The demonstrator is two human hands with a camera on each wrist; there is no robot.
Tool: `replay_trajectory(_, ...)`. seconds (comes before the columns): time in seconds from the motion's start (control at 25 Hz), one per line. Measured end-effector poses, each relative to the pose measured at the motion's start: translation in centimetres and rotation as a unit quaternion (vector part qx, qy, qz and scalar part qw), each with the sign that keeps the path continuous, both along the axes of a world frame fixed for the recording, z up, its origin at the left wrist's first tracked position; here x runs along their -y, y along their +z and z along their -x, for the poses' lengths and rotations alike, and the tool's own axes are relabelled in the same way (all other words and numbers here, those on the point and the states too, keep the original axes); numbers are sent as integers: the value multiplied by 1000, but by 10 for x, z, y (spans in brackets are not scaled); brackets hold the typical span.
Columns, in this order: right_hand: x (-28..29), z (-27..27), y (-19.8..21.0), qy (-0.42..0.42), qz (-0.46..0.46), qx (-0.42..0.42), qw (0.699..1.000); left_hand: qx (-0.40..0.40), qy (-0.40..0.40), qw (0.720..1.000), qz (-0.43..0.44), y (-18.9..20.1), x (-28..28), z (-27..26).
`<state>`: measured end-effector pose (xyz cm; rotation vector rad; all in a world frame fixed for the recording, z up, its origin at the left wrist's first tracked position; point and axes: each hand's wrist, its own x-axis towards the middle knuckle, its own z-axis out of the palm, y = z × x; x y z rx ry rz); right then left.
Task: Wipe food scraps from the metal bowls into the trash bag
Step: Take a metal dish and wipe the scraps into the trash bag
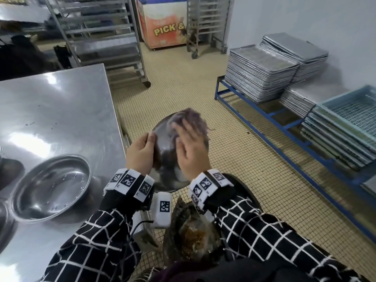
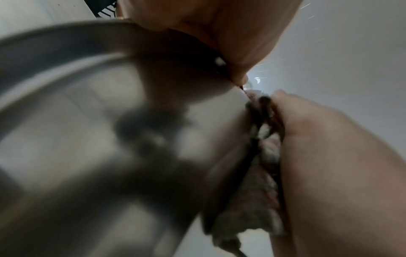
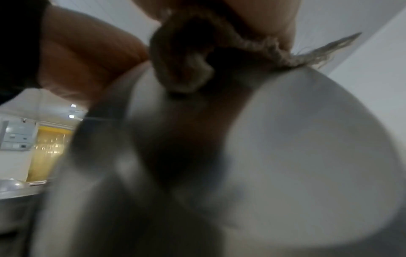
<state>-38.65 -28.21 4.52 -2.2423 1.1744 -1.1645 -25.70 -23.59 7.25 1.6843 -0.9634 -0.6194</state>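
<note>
I hold a metal bowl [image 1: 163,151] tilted above the trash bag [image 1: 193,237], which has brown scraps in it. My left hand [image 1: 140,151] grips the bowl's left rim, thumb inside. My right hand [image 1: 191,149] lies flat, fingers straight, and presses a purple-grey cloth [image 1: 194,119] against the bowl's inner wall near the far rim. The left wrist view shows the bowl's underside [image 2: 110,139], the cloth [image 2: 259,191] and my right hand [image 2: 329,173] behind it. The right wrist view shows the bowl's inside [image 3: 285,156] and the bunched cloth [image 3: 186,60], blurred.
A second metal bowl [image 1: 50,188] stands on the steel table [image 1: 61,110] at my left. Stacked metal trays [image 1: 262,74] sit on a blue low rack [image 1: 264,117] at the right, with blue mesh crates [image 1: 345,119]. Wheeled racks [image 1: 101,37] stand at the back on the tiled floor.
</note>
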Motion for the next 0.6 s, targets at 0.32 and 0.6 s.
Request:
replay_trajectory(0.32, 43, 6, 12, -93, -139, 54, 984, -11, 17, 999, 29, 4, 3, -8)
replay_trajectory(0.6, 24, 41, -2, -113, -185, 126, 968, 10, 39, 999, 21, -5, 3, -11)
